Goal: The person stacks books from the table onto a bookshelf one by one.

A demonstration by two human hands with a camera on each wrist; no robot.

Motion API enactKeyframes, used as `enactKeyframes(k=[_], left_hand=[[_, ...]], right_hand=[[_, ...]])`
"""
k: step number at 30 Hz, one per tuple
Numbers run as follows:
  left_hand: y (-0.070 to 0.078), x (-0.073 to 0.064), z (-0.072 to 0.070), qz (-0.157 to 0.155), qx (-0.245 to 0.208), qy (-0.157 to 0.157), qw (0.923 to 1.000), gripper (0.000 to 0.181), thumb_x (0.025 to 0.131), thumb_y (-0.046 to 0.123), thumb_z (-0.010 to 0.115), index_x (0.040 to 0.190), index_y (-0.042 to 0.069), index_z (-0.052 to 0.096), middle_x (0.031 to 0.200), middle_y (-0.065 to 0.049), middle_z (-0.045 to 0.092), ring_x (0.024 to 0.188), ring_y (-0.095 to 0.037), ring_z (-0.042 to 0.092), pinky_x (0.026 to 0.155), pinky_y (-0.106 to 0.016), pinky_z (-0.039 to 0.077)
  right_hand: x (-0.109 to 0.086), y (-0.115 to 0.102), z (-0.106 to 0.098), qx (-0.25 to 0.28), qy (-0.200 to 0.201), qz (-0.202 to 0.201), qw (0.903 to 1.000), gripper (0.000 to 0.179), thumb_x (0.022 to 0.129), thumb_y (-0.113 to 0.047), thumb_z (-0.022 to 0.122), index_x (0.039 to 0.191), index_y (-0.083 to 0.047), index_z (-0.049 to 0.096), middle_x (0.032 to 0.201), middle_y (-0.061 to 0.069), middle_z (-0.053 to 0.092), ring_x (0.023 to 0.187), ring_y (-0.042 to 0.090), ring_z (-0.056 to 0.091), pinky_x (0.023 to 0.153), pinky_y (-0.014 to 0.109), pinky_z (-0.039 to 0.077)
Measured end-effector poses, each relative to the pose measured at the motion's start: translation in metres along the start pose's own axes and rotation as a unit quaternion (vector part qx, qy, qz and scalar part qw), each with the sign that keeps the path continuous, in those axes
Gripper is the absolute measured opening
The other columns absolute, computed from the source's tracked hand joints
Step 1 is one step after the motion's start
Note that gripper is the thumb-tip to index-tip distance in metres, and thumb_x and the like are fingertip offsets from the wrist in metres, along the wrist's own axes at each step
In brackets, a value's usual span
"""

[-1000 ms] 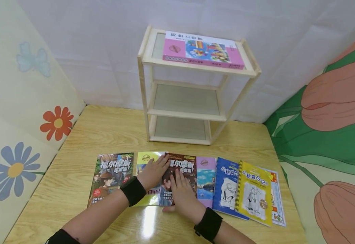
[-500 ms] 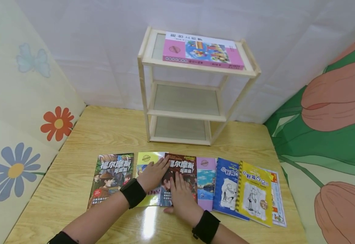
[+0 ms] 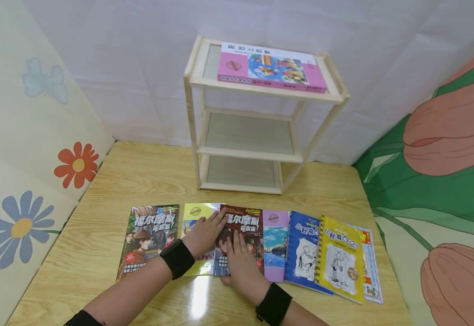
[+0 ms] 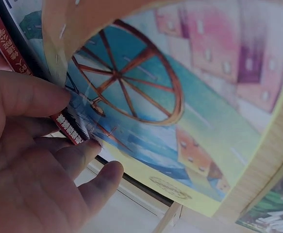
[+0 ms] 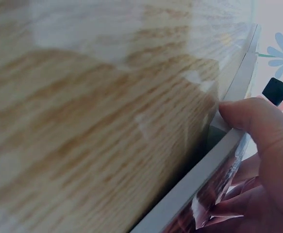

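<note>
A dark brown comic-style book [image 3: 242,220] lies face up in the row of books on the table, overlapping a yellow-edged book [image 3: 195,212] on its left. My left hand [image 3: 205,236] rests across the yellow-edged book, fingertips at the brown book's left edge. In the left wrist view its fingers [image 4: 102,187] extend beside that book's red spine [image 4: 19,46]. My right hand [image 3: 244,270] lies on the brown cover with its fingers straight. Its thumb [image 5: 243,112] touches the near edge in the right wrist view. Part of the cover is hidden under that hand.
Left of the hands lies a green-brown comic book [image 3: 149,235]. On the right are a pink book [image 3: 275,246], a blue book [image 3: 302,249], a yellow spiral-patterned book [image 3: 340,258] and a partly covered one. Behind stands a wooden three-tier shelf [image 3: 250,157], with a pink-and-white book [image 3: 271,68] on top.
My right hand has shifted slightly left on the brown book, its wrist also moving a little left. The left hand and the books stay practically where they were.
</note>
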State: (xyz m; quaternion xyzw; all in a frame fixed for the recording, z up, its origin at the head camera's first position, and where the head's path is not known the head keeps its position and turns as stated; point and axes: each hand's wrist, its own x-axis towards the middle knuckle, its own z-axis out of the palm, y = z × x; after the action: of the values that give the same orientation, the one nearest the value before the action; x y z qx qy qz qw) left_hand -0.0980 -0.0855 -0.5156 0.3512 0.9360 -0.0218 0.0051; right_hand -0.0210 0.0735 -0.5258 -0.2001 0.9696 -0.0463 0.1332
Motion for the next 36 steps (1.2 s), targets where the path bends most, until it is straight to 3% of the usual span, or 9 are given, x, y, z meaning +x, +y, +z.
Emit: enactKeyframes(k=[11,27,30,36], left_hand=[[-0.001,0.0,0.0,0.0,-0.002,-0.012,0.9999,0.058,0.092,0.019,0.058,0.145,0.004,0.037,0.154,-0.014,0.028,0.134,-0.029,0.041,0.093,-0.048,0.049],[0.001,0.0,-0.007,-0.01,0.013,-0.01,0.9998,0.055,0.095,0.022,0.055,0.143,0.003,0.039,0.152,-0.016,0.032,0.139,-0.031,0.033,0.102,-0.05,0.041],[0.0,0.001,-0.008,-0.016,-0.007,0.001,0.9998,0.053,0.094,0.02,0.056,0.141,0.002,0.041,0.149,-0.017,0.036,0.138,-0.033,0.034,0.103,-0.052,0.039],[-0.004,0.002,-0.009,-0.027,0.0,0.017,0.9995,0.053,0.091,0.017,0.06,0.14,0.004,0.045,0.146,-0.014,0.042,0.137,-0.031,0.036,0.105,-0.051,0.038]], right_hand=[[-0.002,0.003,-0.009,0.052,-0.035,-0.017,0.9979,0.105,0.077,-0.054,0.07,0.151,-0.002,0.016,0.156,0.024,0.004,0.144,0.039,0.007,0.112,0.045,0.028],[-0.012,0.001,-0.03,0.075,-0.043,-0.039,0.9955,0.086,0.088,-0.042,0.062,0.15,0.0,0.018,0.155,0.024,0.012,0.144,0.036,0.016,0.114,0.044,0.024],[-0.013,0.001,-0.036,0.092,-0.049,-0.038,0.9939,0.082,0.09,-0.037,0.06,0.15,-0.001,0.018,0.156,0.022,0.012,0.143,0.035,0.017,0.114,0.044,0.024],[-0.017,0.0,-0.045,0.118,-0.034,-0.041,0.9915,0.072,0.089,-0.022,0.058,0.148,0.0,0.024,0.156,0.02,0.016,0.143,0.033,0.02,0.113,0.046,0.027]])
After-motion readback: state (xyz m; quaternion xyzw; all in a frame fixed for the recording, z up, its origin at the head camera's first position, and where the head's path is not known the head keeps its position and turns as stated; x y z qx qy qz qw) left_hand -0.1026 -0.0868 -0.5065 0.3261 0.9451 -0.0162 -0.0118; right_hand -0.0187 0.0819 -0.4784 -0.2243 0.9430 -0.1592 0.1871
